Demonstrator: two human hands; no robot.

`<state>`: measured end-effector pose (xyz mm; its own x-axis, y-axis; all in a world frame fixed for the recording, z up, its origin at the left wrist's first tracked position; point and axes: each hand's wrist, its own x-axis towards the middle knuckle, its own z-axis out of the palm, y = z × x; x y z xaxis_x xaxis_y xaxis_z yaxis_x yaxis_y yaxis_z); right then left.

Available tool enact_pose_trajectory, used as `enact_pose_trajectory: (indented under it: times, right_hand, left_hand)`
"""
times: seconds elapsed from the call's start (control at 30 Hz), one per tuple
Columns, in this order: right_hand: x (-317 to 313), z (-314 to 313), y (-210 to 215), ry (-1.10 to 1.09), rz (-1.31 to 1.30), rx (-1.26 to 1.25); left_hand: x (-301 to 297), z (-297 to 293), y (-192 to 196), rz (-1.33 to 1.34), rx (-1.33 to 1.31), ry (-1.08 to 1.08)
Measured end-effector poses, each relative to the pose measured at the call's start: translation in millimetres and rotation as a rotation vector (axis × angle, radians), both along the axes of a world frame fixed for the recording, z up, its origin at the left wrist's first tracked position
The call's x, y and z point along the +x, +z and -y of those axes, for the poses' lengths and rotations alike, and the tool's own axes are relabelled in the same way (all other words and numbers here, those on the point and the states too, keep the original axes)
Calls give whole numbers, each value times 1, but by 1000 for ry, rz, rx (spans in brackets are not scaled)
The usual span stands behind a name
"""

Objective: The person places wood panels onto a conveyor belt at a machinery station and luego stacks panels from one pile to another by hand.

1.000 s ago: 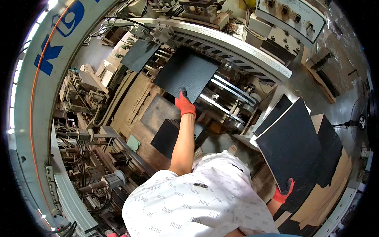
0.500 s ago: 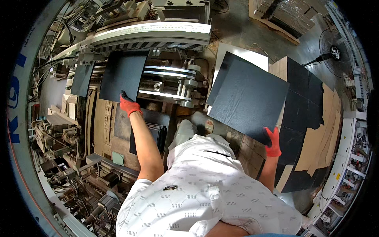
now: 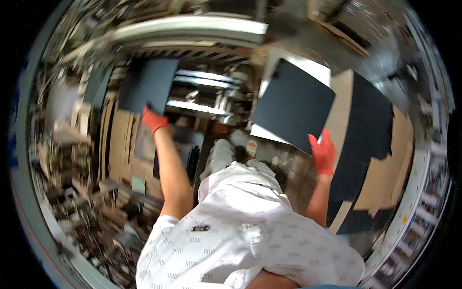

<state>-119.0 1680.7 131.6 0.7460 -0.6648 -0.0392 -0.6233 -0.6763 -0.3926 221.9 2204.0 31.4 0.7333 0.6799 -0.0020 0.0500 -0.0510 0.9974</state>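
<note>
My left hand [image 3: 155, 119], in a red glove with dark fingertips, is at the near edge of a black panel [image 3: 150, 84]. That panel lies on the machine's rails, and the hand appears to pinch its edge, though motion blurs the fingers. On the right, another black panel [image 3: 294, 103] lies tilted on a white board [image 3: 315, 67]. By its near right corner is my red-gloved right hand [image 3: 323, 153], open, thumb and fingers spread. Whether it still touches the panel is not clear.
Metal rails [image 3: 202, 81] run between the two panels. Left of the near panel is a smaller dark piece [image 3: 97, 87]. A large stack with a black top and torn cardboard [image 3: 387, 185] stands at right, a fan [image 3: 409, 67] behind it. More dark panels [image 3: 193, 161] stand beside my left forearm.
The right-hand panel has come down onto the pile, covering the dark sheet beneath, and my right hand has loosened from its corner. My left hand stays at its panel's edge. The view has shifted slightly.
</note>
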Motion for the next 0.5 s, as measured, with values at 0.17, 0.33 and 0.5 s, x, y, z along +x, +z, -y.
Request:
enact_pose_trajectory:
  times: [0.17, 0.33, 0.5]
  right_hand:
    - [18, 0, 30, -8, 149, -16]
    - [75, -68, 38, 217, 282, 504]
    - [138, -208, 33, 525, 183, 1000]
  left_hand:
    - [-1, 15, 3, 94, -279, 161]
    - [6, 17, -10, 77, -339, 266]
    - [-52, -2, -45, 215, 41, -135]
